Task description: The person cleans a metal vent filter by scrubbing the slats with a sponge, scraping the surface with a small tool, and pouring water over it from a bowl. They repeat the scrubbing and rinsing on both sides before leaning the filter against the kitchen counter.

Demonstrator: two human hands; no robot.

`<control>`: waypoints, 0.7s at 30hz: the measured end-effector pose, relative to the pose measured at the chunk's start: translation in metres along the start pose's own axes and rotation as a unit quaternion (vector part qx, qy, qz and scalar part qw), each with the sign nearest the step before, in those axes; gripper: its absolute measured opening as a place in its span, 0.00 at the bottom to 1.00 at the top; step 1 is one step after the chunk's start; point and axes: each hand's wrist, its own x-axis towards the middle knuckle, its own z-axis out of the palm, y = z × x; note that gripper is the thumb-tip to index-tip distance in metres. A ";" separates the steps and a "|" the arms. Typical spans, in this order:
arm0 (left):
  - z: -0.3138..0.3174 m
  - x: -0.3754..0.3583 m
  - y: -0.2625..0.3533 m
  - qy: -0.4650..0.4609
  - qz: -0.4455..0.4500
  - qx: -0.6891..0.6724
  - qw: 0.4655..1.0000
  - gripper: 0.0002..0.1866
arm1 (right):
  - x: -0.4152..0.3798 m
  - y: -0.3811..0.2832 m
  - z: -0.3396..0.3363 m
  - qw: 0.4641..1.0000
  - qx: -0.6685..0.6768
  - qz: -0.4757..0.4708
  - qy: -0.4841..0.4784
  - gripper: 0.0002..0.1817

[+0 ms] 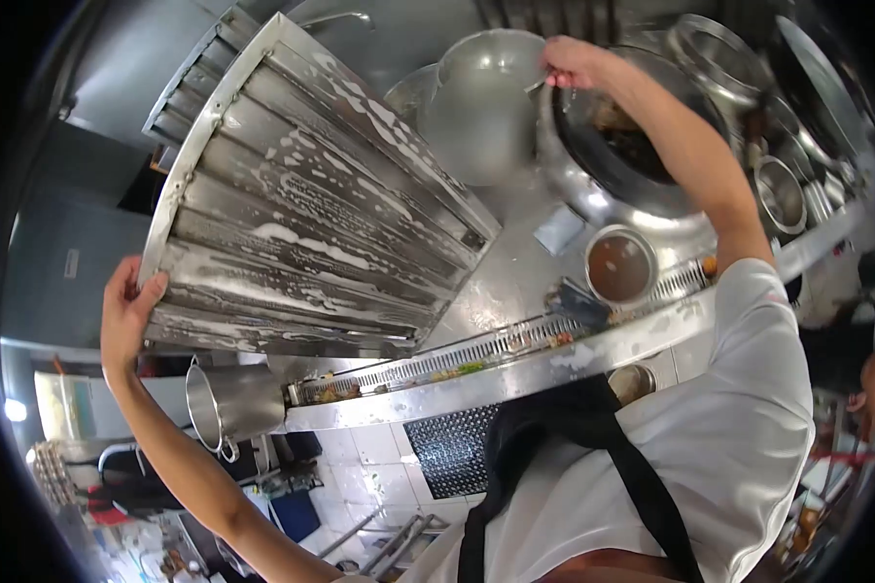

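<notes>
A large ribbed metal hood filter (292, 214), streaked with white suds, stands tilted over the steel counter. My left hand (129, 311) grips its lower left edge, thumb on the near face and fingers behind. At the back, my right hand (572, 64) is closed at the side of a large metal pot (486, 126), apparently around its handle. The pot's body is blurred, and what it contains is hard to make out. Just right of it is a dark wok (642, 146) with dark matter inside, partly hidden by my right forearm.
A slotted drain channel (496, 347) with food scraps runs along the counter's front. Near it stand a pot of brown liquid (621, 265) and an empty-looking steel pot (233, 398). Another ribbed filter (199, 83) is behind. Strainers (719, 58) and bowls crowd the right.
</notes>
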 end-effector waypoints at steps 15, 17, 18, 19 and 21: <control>0.074 0.092 0.113 0.166 0.166 0.341 0.910 0.46 | -0.293 -0.163 0.043 0.971 -0.236 0.017 0.035 0.16; 0.078 0.082 0.124 0.159 0.167 0.352 0.907 0.46 | -0.298 -0.177 0.071 0.962 -0.273 -0.002 0.026 0.16; 0.082 0.082 0.127 0.157 0.161 0.366 0.903 0.46 | -0.300 -0.183 0.080 0.958 -0.286 -0.010 0.025 0.16; 0.087 0.088 0.125 0.153 0.161 0.366 0.904 0.46 | -0.304 -0.188 0.086 0.954 -0.297 -0.015 0.023 0.17; 0.089 0.105 0.122 0.163 0.183 0.394 0.886 0.44 | -0.314 -0.192 0.086 0.951 -0.307 -0.029 0.032 0.17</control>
